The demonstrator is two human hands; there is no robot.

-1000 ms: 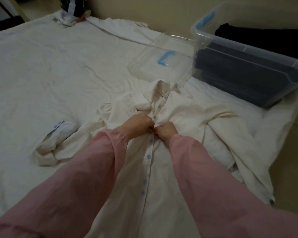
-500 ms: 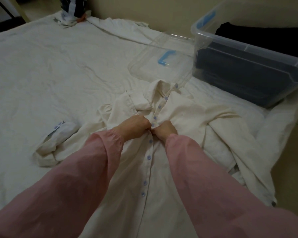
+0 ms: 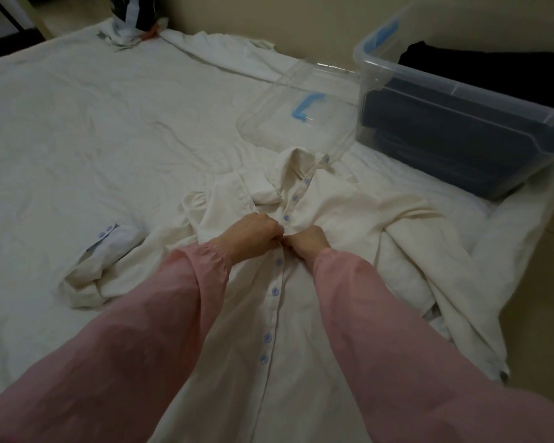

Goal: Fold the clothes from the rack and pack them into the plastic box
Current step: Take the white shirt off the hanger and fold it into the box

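A cream shirt point(image 3: 343, 215) with pale blue buttons lies front-up on the white sheet point(image 3: 77, 139), collar pointing away from me. My left hand point(image 3: 253, 233) and my right hand point(image 3: 307, 241) meet at the button placket, each pinching the shirt's front edge just below the chest. Buttons below my hands are fastened; those above toward the collar sit on an open placket. One sleeve with a buttoned cuff point(image 3: 109, 238) lies crumpled at the left. The clear plastic box point(image 3: 461, 100) stands at the back right with dark folded clothes inside.
The box's clear lid point(image 3: 301, 116) with a blue latch lies flat beside the box. A white garment and a dark striped bundle point(image 3: 135, 17) sit at the sheet's far edge. Bare floor runs along the right edge.
Both hands have shifted slightly up the placket toward the collar. The shirt and box stay where they were.
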